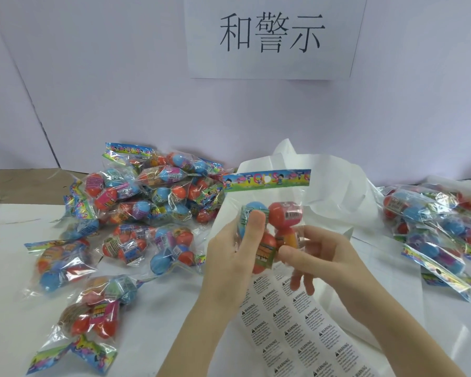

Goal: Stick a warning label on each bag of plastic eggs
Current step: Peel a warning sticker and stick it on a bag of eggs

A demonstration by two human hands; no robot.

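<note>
Held bag of plastic eggs (269,210) is up in front of the camera at centre, header card on top, above the sheet of warning labels (288,322). Its clear film is hard to trace; lower edge hidden behind both hands. Inside: blue egg, red eggs, something orange-yellow, partly covered by fingers. Can't tell whether a label is already on it.

Left hand (229,257) grips the bag from the left, thumb laid up across the blue egg, other fingers hidden behind the bag. Right hand (318,254) is at the bag's lower right, thumb and forefinger pinched at the film by the red egg, remaining fingers loosely curled below. Whether a label sits between the fingertips is too blurred to say.

Label sheet lies flat on the white table (8,240), lower end cut off by the frame. Left pile of bags (147,202) is heaped, right pile (435,229) runs off the edge. Crumpled white paper (337,191) behind. Wall sign (272,34) is cut off at top.
</note>
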